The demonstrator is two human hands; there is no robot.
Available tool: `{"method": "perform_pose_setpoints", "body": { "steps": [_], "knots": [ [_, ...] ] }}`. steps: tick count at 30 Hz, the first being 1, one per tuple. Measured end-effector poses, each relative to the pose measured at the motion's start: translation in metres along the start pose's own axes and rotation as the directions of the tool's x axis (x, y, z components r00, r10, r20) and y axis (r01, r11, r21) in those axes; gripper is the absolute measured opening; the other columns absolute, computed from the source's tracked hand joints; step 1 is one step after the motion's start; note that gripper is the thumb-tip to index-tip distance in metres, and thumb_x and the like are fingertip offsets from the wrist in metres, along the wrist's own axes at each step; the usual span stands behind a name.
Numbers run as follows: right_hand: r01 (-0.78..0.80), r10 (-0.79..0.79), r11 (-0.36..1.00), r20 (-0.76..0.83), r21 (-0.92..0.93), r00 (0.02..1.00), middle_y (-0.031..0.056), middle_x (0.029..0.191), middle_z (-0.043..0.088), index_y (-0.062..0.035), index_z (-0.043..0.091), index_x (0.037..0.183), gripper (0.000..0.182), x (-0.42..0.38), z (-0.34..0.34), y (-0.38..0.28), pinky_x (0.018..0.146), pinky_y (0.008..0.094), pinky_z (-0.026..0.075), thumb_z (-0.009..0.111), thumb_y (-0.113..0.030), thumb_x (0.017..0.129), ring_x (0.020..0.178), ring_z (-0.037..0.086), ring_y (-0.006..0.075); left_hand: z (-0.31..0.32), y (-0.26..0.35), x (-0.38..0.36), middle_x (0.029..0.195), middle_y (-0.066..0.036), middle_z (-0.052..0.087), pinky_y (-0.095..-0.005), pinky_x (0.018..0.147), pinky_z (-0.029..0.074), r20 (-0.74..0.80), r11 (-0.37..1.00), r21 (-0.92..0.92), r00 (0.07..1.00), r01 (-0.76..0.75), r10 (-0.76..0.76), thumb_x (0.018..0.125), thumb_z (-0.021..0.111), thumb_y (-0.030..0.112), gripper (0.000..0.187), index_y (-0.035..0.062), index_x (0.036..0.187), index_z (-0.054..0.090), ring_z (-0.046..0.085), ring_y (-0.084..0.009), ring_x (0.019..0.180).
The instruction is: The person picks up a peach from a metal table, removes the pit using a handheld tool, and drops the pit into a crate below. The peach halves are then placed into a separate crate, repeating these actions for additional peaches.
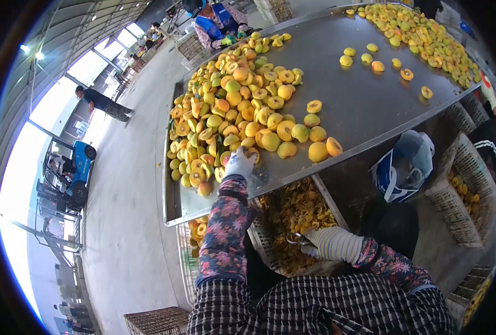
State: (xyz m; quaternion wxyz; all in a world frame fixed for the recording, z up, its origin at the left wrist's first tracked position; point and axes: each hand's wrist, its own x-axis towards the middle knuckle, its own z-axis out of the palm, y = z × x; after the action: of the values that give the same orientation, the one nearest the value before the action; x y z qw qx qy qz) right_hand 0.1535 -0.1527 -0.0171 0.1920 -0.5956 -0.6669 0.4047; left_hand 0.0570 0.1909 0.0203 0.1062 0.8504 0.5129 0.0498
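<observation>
A heap of yellow-orange fruit (239,100), many pieces halved, is spread along the left edge of the metal surface (337,95), its long axis directed away from the near-left corner. The gloved left hand (240,163) is placed at the heap's near side, just inside the near edge. Contact of its fingers with the fruit is noted; whether a piece is gripped cannot be told. The closest fruit is located directly ahead of and beside these fingers.

Below the near edge, a crate (263,241) of orange scraps (301,206) is positioned between the hands. A metal tool (297,240) is held over it by the gloved right hand (333,244), fingers closed, tool end directed left. The right hand is separated from the heap by the near edge; the left is nearer.

Rightward, a few fruits (318,151) are lined up close to the near edge. Beyond them, room for sideways movement is offered by bare metal, bounded by a second heap (426,36) along the right edge. Under the near edge, a blue-and-white bag (387,173) is seen.
</observation>
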Motion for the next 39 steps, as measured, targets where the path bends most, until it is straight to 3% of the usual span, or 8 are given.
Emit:
{"method": "perform_pose_setpoints", "body": {
  "steps": [6, 8, 9, 11, 19, 29, 34, 39],
  "knots": [
    [-0.060, 0.063, 0.995, 0.035, -0.083, 0.997, 0.0223, 0.086, 0.066, -0.0012, 0.054, 0.118, 0.048, -0.012, -0.040, -0.032, 0.073, 0.0454, 0.052, 0.051, -0.044, 0.097, 0.081, 0.065, 0.0406, 0.017, 0.010, 0.005, 0.122, -0.021, 0.063, -0.0407, 0.090, 0.052, -0.020, 0.989, -0.137, 0.998, 0.053, -0.056, 0.084, 0.071, 0.031, 0.070, -0.0018, 0.137, 0.039, 0.062, -0.0332, 0.110],
    [-0.077, 0.078, 0.991, 0.006, -0.105, 0.997, 0.0229, 0.086, 0.066, -0.0017, 0.055, 0.118, 0.046, -0.013, -0.037, -0.033, 0.073, 0.0458, 0.052, 0.051, -0.043, 0.097, 0.082, 0.065, 0.0408, 0.024, -0.001, -0.003, 0.122, -0.016, 0.063, -0.0402, 0.085, 0.054, 0.184, 0.519, -0.832, 0.980, 0.196, -0.076, 0.089, 0.068, 0.022, 0.059, 0.0004, 0.136, 0.042, 0.063, -0.0288, 0.110],
    [-0.071, 0.067, 0.991, -0.036, -0.113, 0.997, 0.0233, 0.086, 0.066, -0.0017, 0.055, 0.117, 0.046, -0.012, -0.034, -0.033, 0.072, 0.0461, 0.052, 0.050, -0.042, 0.097, 0.082, 0.065, 0.0410, 0.024, -0.007, -0.010, 0.122, -0.014, 0.064, -0.0400, 0.083, 0.056, 0.267, 0.108, -0.957, 0.963, 0.268, -0.024, 0.091, 0.066, 0.018, 0.053, 0.0016, 0.135, 0.043, 0.063, -0.0266, 0.110],
    [-0.016, 0.010, 0.999, -0.158, -0.038, 0.987, 0.0240, 0.086, 0.066, -0.0013, 0.055, 0.116, 0.044, -0.010, -0.029, -0.038, 0.072, 0.0464, 0.052, 0.051, -0.041, 0.097, 0.082, 0.065, 0.0411, 0.001, 0.003, -0.051, 0.119, -0.008, 0.061, -0.0448, 0.088, 0.056, 0.269, -0.192, -0.942, 0.961, 0.277, 0.065, 0.094, 0.061, 0.013, 0.038, 0.0087, 0.129, 0.049, 0.063, -0.0259, 0.107],
    [0.139, -0.075, 0.988, -0.580, 0.067, 0.811, 0.0227, 0.077, 0.065, -0.0011, 0.056, 0.101, 0.031, 0.011, -0.031, -0.065, 0.062, 0.0458, 0.051, 0.060, -0.031, 0.094, 0.072, 0.066, 0.0392, 0.008, 0.032, -0.169, 0.113, -0.014, 0.062, -0.0453, 0.094, 0.053, 0.336, -0.657, -0.672, 0.932, 0.341, 0.139, 0.096, 0.062, 0.028, 0.035, 0.0040, 0.120, 0.053, 0.063, -0.0316, 0.103],
    [-0.067, -0.187, 0.929, -0.618, -0.364, 0.764, 0.0218, 0.076, 0.066, -0.0007, 0.055, 0.103, 0.030, 0.025, -0.020, -0.075, 0.062, 0.0486, 0.053, 0.062, -0.027, 0.090, 0.069, 0.066, 0.0400, 0.003, 0.039, -0.202, 0.115, -0.014, 0.062, -0.0384, 0.094, 0.051, 0.072, -0.393, -0.908, 0.979, 0.143, 0.190, 0.101, 0.052, 0.033, 0.039, 0.0005, 0.123, 0.055, 0.062, -0.0262, 0.107],
    [-0.167, -0.061, 0.908, -0.516, -0.384, 0.854, 0.0237, 0.083, 0.066, 0.0013, 0.053, 0.111, 0.035, 0.028, -0.013, -0.076, 0.067, 0.0492, 0.053, 0.061, -0.024, 0.088, 0.077, 0.067, 0.0392, 0.001, 0.043, -0.202, 0.109, -0.010, 0.064, -0.0343, 0.086, 0.052, 0.277, -0.570, -0.761, 0.950, 0.309, 0.145, 0.104, 0.045, 0.039, 0.042, 0.0019, 0.119, 0.058, 0.062, -0.0211, 0.099],
    [-0.156, 0.013, 0.951, -0.470, -0.267, 0.882, 0.0251, 0.085, 0.066, 0.0054, 0.049, 0.119, 0.045, 0.029, -0.004, -0.070, 0.071, 0.0493, 0.053, 0.060, -0.025, 0.089, 0.081, 0.065, 0.0422, 0.052, 0.033, -0.191, 0.100, -0.008, 0.065, -0.0344, 0.085, 0.052, -0.060, -0.117, -0.991, 0.998, -0.060, -0.006, 0.104, 0.043, 0.042, 0.044, 0.0017, 0.113, 0.060, 0.064, -0.0206, 0.092]
  ]
}}
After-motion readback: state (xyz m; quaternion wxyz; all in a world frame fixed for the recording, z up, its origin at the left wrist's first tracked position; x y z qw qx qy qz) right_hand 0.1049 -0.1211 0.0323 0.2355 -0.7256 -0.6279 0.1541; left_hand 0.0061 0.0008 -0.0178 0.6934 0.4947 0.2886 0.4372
